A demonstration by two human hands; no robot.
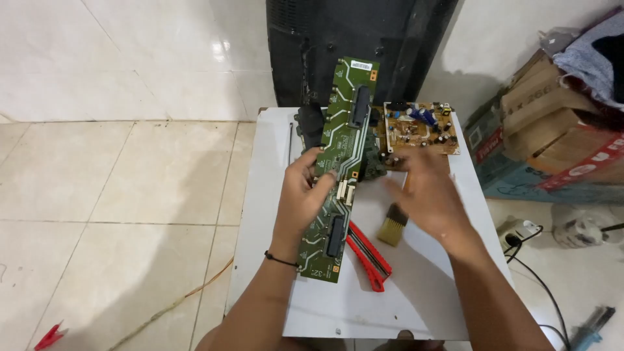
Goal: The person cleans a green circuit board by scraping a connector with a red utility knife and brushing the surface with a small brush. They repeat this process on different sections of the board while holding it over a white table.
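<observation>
White bench (pixel 416 305): left hand (pixel 300 195) grips green board (pixel 343 149), right hand (pixel 426 192) spread open above brush (pixel 392 224); one-handed, board could slip.

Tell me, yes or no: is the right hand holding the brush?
No, the right hand hovers open above the brush, while the left hand grips the long green circuit board.

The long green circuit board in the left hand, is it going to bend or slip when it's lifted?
The long green circuit board probably stays stiff: it spans straight though the left hand grips only its middle. It looks thin and light. Its mounted parts seem fragile, so edge grips look safer.
</observation>
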